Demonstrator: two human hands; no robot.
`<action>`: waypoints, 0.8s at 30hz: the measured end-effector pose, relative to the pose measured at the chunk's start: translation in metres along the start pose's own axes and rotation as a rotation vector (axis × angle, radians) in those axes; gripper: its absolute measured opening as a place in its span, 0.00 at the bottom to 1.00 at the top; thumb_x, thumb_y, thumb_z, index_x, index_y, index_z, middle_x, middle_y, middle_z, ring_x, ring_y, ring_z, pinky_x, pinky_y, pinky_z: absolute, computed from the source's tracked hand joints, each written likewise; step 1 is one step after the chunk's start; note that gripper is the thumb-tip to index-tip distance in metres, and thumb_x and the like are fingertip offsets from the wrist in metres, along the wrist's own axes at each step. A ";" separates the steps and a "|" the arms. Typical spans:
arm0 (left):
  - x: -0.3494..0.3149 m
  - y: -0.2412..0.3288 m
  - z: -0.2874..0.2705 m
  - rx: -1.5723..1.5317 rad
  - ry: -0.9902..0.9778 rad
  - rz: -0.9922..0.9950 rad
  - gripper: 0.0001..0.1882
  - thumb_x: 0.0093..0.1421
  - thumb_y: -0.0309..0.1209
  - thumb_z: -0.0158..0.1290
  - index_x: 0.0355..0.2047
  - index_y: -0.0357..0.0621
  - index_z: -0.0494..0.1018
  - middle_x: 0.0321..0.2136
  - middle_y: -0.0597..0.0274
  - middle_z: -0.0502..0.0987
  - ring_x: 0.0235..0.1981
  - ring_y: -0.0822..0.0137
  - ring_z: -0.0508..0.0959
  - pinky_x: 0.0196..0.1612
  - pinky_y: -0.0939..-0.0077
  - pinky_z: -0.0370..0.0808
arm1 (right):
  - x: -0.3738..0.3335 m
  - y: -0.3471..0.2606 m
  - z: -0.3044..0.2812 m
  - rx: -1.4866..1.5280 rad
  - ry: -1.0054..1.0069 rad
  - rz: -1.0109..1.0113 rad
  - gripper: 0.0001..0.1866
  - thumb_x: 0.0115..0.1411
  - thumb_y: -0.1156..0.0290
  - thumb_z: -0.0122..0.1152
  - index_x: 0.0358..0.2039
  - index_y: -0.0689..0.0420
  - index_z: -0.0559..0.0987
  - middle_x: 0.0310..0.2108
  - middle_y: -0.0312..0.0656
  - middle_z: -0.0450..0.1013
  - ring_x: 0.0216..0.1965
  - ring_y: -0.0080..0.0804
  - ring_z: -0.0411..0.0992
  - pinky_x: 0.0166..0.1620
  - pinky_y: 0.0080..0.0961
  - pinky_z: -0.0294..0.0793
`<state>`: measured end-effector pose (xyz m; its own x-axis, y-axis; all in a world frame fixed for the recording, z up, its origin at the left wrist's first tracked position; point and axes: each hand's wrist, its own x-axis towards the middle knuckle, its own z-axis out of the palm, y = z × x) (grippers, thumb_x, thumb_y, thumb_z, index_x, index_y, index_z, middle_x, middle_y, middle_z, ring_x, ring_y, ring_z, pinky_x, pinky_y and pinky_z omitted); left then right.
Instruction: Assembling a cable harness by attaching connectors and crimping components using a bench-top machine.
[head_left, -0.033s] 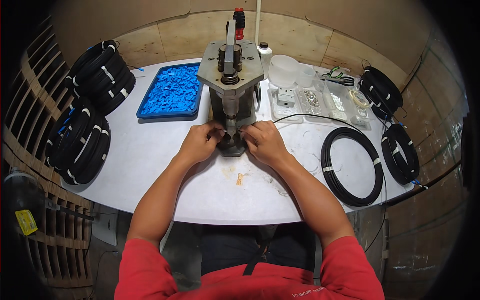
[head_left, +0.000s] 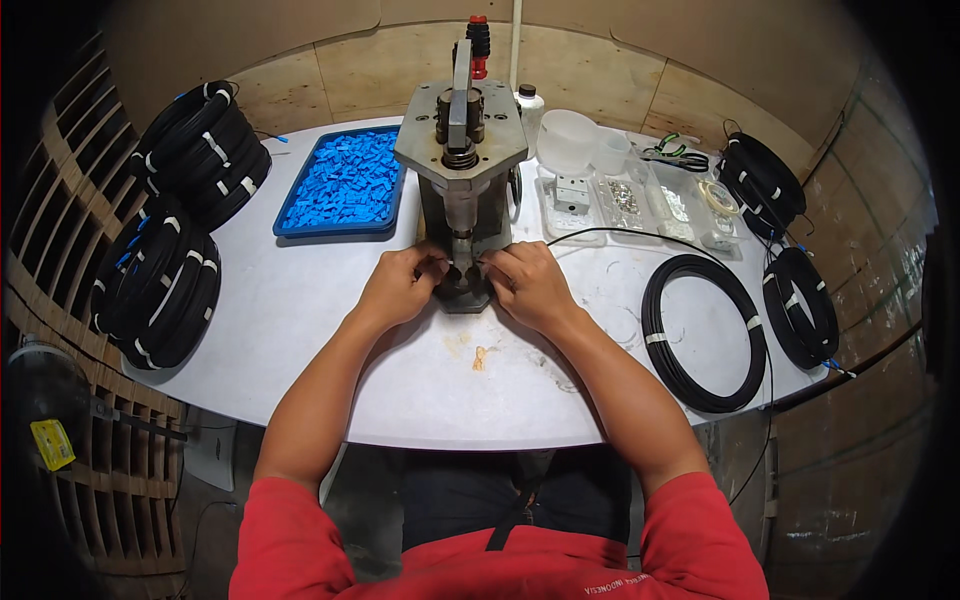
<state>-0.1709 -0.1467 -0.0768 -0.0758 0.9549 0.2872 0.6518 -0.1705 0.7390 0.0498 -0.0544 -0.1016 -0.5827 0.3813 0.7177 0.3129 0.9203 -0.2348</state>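
Observation:
A metal bench press (head_left: 462, 205) stands at the middle of the table, its lever arm (head_left: 461, 95) rising at the top. My left hand (head_left: 400, 284) is at the left side of the press's lower jaw area, thumb and fingers pinched together. A tiny pale tip shows at those fingertips, too small to name. On the other side, my right hand (head_left: 530, 284) is closed with its fingertips close to the tool. A thin black cable (head_left: 625, 229) runs into that hand from the right; its end is hidden by the fingers and the press.
A blue tray (head_left: 335, 234) of small blue pieces lies left of the press. Black cable coils are stacked at the left (head_left: 165, 290) and right (head_left: 790, 300), and one coil (head_left: 650, 330) lies flat. Clear containers (head_left: 567, 140), a metal block (head_left: 572, 193) and scissors (head_left: 690, 158) are at back right.

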 end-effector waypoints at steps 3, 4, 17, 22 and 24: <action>0.000 -0.004 0.000 -0.006 0.011 0.017 0.09 0.65 0.26 0.55 0.42 0.34 0.79 0.28 0.52 0.84 0.30 0.63 0.84 0.39 0.69 0.79 | 0.001 0.000 0.002 -0.004 0.000 -0.005 0.05 0.57 0.72 0.66 0.34 0.56 0.83 0.28 0.41 0.76 0.34 0.42 0.76 0.44 0.37 0.71; 0.000 -0.003 0.001 -0.007 0.011 0.018 0.09 0.65 0.26 0.55 0.42 0.34 0.79 0.28 0.52 0.84 0.30 0.63 0.84 0.39 0.69 0.79 | 0.001 0.000 0.001 -0.005 0.000 -0.004 0.05 0.57 0.72 0.66 0.34 0.56 0.83 0.28 0.41 0.76 0.34 0.42 0.76 0.44 0.37 0.71; -0.001 -0.005 -0.003 -0.044 0.009 0.061 0.10 0.65 0.28 0.55 0.41 0.35 0.80 0.30 0.50 0.84 0.32 0.60 0.85 0.40 0.67 0.80 | 0.002 -0.005 -0.004 0.001 0.025 -0.029 0.04 0.58 0.72 0.66 0.34 0.56 0.82 0.29 0.40 0.76 0.34 0.41 0.76 0.44 0.36 0.70; -0.003 0.006 -0.011 -0.002 -0.070 0.017 0.11 0.64 0.30 0.56 0.40 0.35 0.81 0.32 0.49 0.85 0.32 0.58 0.85 0.39 0.67 0.80 | -0.001 -0.005 -0.009 0.011 -0.015 -0.036 0.04 0.58 0.73 0.67 0.35 0.56 0.82 0.30 0.41 0.77 0.34 0.41 0.76 0.44 0.36 0.71; -0.005 0.008 -0.015 0.054 -0.101 0.057 0.13 0.63 0.32 0.58 0.40 0.34 0.81 0.33 0.48 0.85 0.32 0.59 0.84 0.39 0.67 0.81 | -0.002 -0.006 -0.013 0.052 -0.049 -0.043 0.06 0.58 0.73 0.68 0.36 0.56 0.81 0.30 0.41 0.77 0.34 0.41 0.76 0.43 0.36 0.72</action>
<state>-0.1762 -0.1559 -0.0633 0.0368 0.9641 0.2629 0.6930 -0.2142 0.6884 0.0583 -0.0621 -0.0932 -0.6309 0.3440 0.6954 0.2485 0.9387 -0.2389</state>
